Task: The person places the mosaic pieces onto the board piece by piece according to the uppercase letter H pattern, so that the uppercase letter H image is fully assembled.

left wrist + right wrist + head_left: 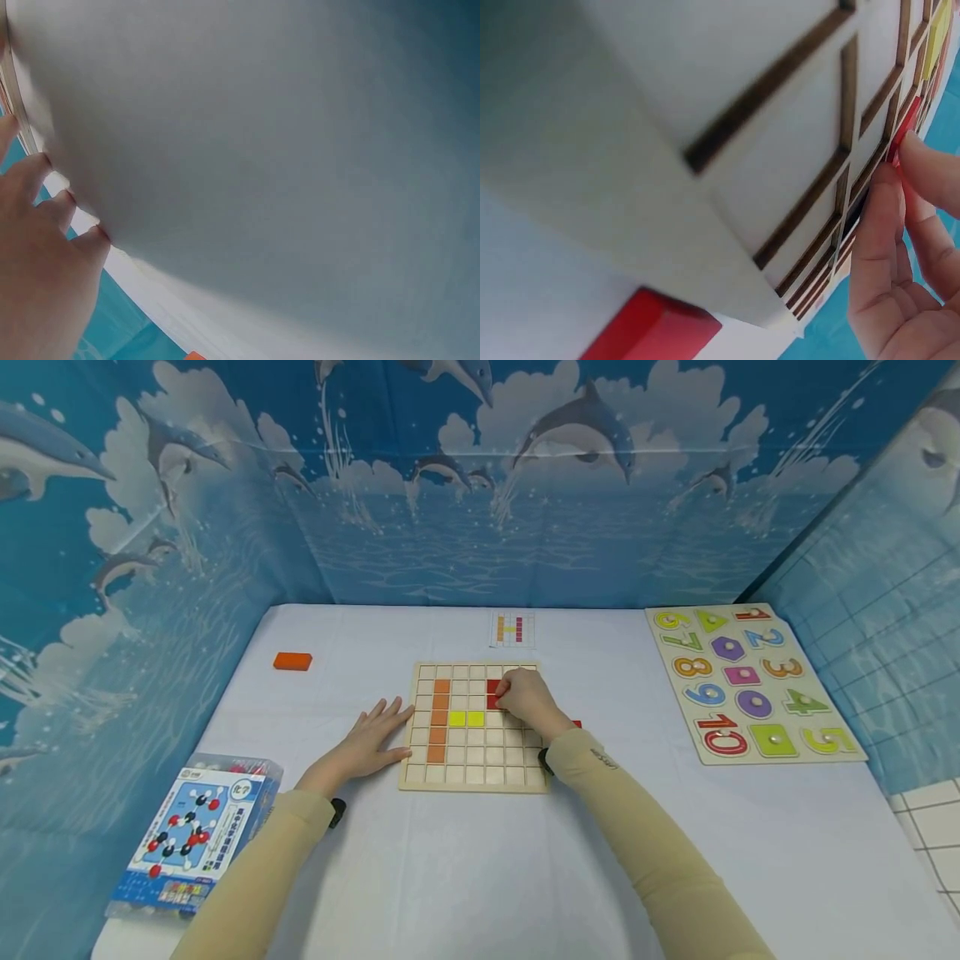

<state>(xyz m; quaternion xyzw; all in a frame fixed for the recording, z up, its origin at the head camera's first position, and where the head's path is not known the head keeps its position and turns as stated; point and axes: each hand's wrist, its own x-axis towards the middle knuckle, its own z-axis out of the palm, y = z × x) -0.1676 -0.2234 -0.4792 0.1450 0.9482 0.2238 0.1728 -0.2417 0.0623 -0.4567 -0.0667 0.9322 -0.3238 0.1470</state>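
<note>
A wooden grid board [512, 775] lies on the table. Orange tiles [437, 718] form a column in its left part, and yellow tiles [467, 718] fill two squares in the middle. My right hand [529, 700] is over the board's upper right part, where red tiles [492, 687] show beside the fingers. In the right wrist view, thumb and fingers pinch a red tile [905, 129] at the grid. Fingers spread, my left hand [362, 745] rests at the board's left edge, touching it. More red shows in a block [654, 331] just off the board's right edge, mostly hidden by my sleeve in the head view.
A small pattern card [512, 630] lies behind the board. An orange block [292, 661] is at the back left. A boxed molecule model kit [197, 835] sits at the front left, and a number-and-shape puzzle board [753, 685] lies at the right. Dolphin-print curtains surround the table.
</note>
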